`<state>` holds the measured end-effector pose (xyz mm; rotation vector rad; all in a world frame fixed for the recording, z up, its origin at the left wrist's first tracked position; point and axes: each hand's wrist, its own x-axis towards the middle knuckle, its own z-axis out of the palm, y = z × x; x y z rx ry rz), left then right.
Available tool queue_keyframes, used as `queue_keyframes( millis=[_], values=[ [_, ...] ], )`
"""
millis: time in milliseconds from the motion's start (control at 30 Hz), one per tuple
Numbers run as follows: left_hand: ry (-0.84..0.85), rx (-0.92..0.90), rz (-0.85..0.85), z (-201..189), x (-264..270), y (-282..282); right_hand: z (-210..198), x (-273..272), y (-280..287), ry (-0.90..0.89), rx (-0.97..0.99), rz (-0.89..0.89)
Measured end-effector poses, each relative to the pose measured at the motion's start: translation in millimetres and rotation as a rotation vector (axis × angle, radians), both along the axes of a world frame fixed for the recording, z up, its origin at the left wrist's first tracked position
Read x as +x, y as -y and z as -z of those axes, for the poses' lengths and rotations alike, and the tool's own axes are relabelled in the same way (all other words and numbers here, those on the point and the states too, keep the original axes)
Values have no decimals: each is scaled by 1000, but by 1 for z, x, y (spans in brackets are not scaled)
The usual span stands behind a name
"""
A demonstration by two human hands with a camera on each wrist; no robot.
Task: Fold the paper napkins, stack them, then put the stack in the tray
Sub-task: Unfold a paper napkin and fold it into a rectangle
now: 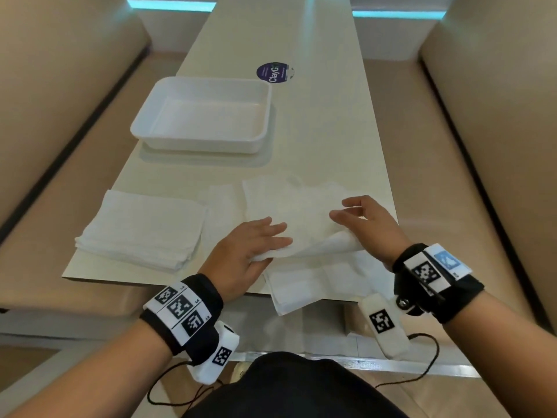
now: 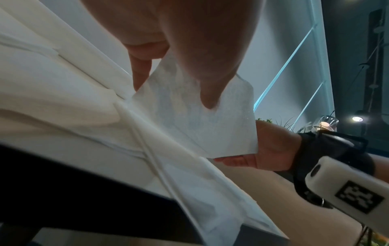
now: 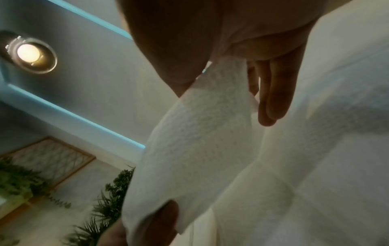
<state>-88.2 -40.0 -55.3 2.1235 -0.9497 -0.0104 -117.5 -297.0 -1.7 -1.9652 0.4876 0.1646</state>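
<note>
A white paper napkin (image 1: pixel 319 245) is lifted by its near edge off a loose pile of unfolded napkins (image 1: pixel 289 200) at the table's near right. My left hand (image 1: pixel 271 251) pinches its left corner between thumb and fingers. My right hand (image 1: pixel 358 224) pinches the right corner. The left wrist view shows the thumb pressed on the napkin (image 2: pixel 189 119), and the right wrist view shows the napkin (image 3: pixel 200 141) running from my fingers (image 3: pixel 273 99) down to the other hand. A stack of folded napkins (image 1: pixel 141 229) lies at the near left. Behind it stands the empty white tray (image 1: pixel 259 140).
Some unfolded napkins (image 1: pixel 295 297) hang over the table's near edge (image 1: pixel 150 282). A round purple sticker (image 1: pixel 274 73) sits beyond the tray. Beige bench seats (image 1: pixel 60 116) flank the narrow table on both sides.
</note>
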Motion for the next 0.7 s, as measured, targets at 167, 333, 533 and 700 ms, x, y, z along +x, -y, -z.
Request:
queue_keyframes(
  millis=[167, 333, 533, 700],
  values=[
    [-278, 116, -133, -13, -1, -10, 3, -1, 1, 149, 84, 4],
    [-640, -73, -230, -22, 12, -14, -3, -4, 0, 280, 176, 10],
    [-705, -19, -432, -29, 32, 3, -24, -3, 3, 431, 309, -57],
    [-762, -47, -443, -35, 40, 14, -33, 1, 13, 500, 416, 31]
  ],
)
